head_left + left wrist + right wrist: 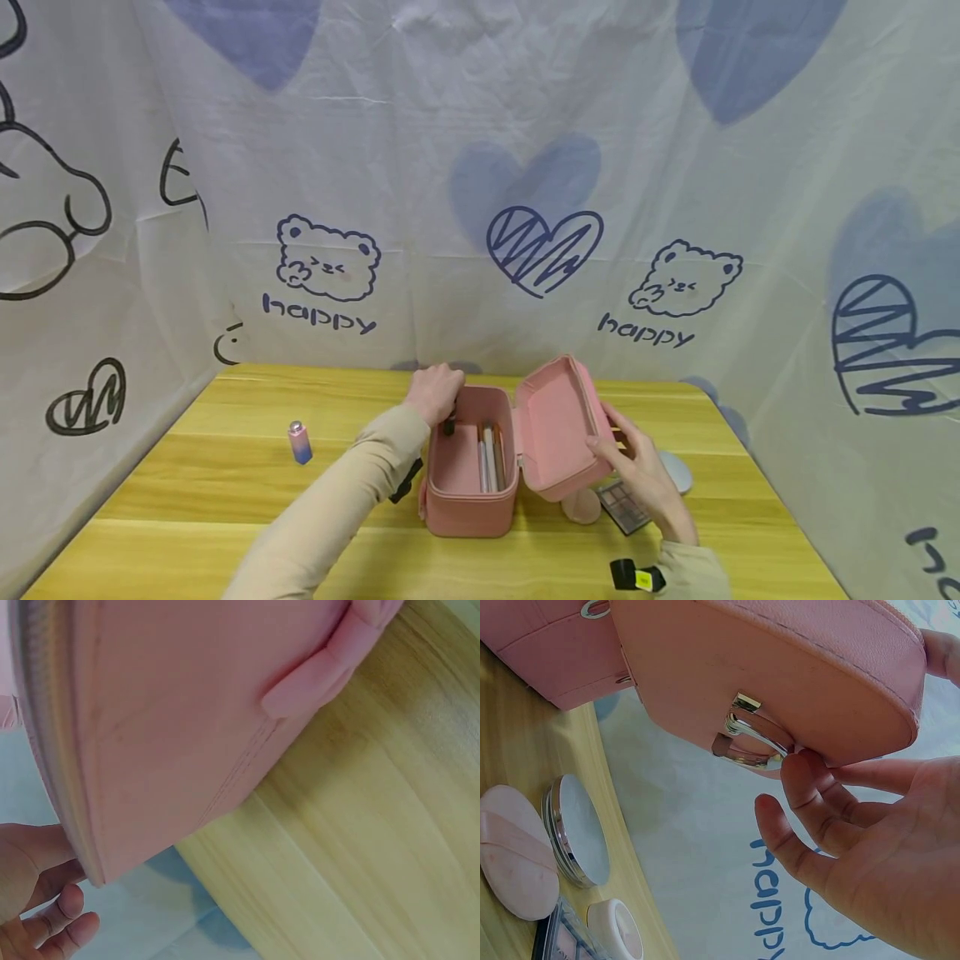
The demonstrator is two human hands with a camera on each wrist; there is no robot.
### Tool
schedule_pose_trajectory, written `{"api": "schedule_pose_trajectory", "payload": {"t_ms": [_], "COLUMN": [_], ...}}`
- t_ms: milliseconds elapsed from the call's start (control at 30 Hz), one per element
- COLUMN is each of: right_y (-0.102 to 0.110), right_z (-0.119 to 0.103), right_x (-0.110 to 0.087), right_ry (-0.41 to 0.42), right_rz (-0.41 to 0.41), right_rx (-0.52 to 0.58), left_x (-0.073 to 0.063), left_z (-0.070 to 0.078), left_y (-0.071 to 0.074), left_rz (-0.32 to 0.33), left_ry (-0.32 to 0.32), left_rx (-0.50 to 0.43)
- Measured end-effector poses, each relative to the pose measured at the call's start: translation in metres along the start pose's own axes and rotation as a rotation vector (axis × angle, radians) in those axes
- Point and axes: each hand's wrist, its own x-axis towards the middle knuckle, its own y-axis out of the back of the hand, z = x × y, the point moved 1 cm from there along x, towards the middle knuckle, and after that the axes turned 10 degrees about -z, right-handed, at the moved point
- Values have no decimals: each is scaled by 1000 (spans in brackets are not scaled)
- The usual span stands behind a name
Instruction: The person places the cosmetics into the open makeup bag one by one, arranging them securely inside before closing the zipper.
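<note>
A pink cosmetic case (pixel 471 517) stands with its lid (pixel 555 421) swung up to the right. Inside its right part lie several slim pens or brushes (pixel 491 458). My left hand (pixel 435 393) grips the case's far left rim, its fingertips (pixel 69 900) bent by the corner. Just under that hand, a small dark item (pixel 449 425) shows inside the case. My right hand (pixel 637 462) holds the lid's outer edge, thumb on the inner side. Its other fingers lie behind the lid, near the metal-ended handle (pixel 754 735).
A pink-and-blue tube (pixel 300 443) stands at the left of the wooden table. Beneath and beside the lid lie a powder puff (pixel 517 851), a round compact (pixel 581 829), a palette (pixel 624 507) and a small white jar (pixel 616 930). A printed curtain (pixel 435 333) hangs behind.
</note>
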Motion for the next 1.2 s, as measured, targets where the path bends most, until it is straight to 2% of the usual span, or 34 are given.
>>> {"api": "schedule_pose_trajectory", "payload": {"t_ms": [433, 767, 1067, 1200], "right_y": [0, 0, -1, -1], "right_z": [0, -1, -2, -3], "right_x": [0, 0, -1, -2], "right_ry": [2, 1, 0, -4], "right_rz": [6, 5, 1, 1], "right_rx": [-2, 0, 14, 16], "left_x": [-1, -4, -8, -12], "left_z": [0, 1, 1, -2], "left_y": [-7, -8, -12, -10], "left_rz": [37, 65, 163, 182], "left_ry": [5, -10, -62, -85], "left_rx": [44, 43, 26, -11]}}
